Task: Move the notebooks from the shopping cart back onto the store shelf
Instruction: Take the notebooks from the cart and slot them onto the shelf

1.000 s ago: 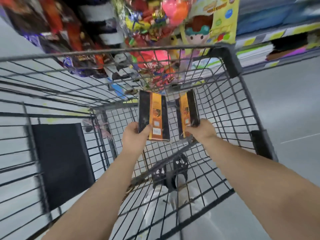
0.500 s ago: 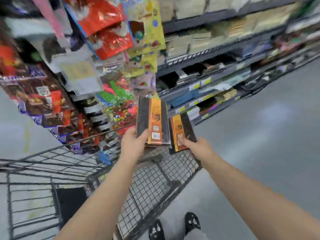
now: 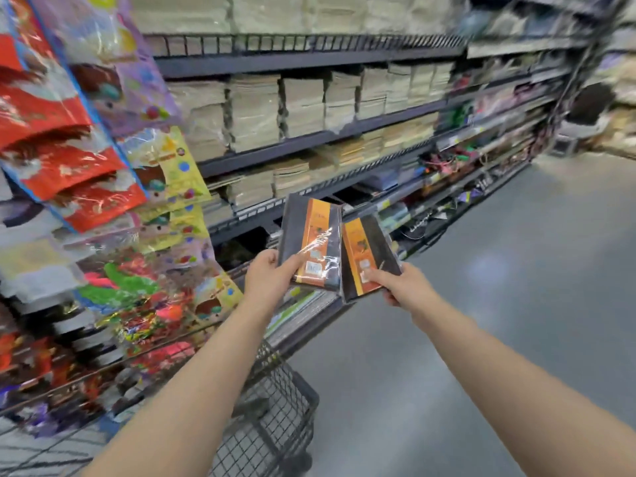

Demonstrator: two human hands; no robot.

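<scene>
My left hand (image 3: pixel 266 278) grips the lower edge of a black notebook with an orange band (image 3: pixel 311 241), wrapped in clear film and held upright. My right hand (image 3: pixel 401 282) pinches the bottom of a second, matching notebook (image 3: pixel 368 256), tilted a little to the right, its edge overlapping the first. Both notebooks hang in the air in front of the dark metal store shelf (image 3: pixel 309 137), level with its lower rows. The wire shopping cart (image 3: pixel 275 401) is below my left forearm; only its front corner shows.
Stacks of pale notebooks fill the upper shelf rows (image 3: pixel 254 111). Hanging packets of toys and red bags (image 3: pixel 69 160) crowd the left side. The grey aisle floor (image 3: pixel 499 304) stretches to the right. Lower shelves hold mixed stationery (image 3: pixel 447 166).
Both hands lifted the two notebooks out of the cart and carried them up towards the shelf. The view swung up from the cart basket to the shelving.
</scene>
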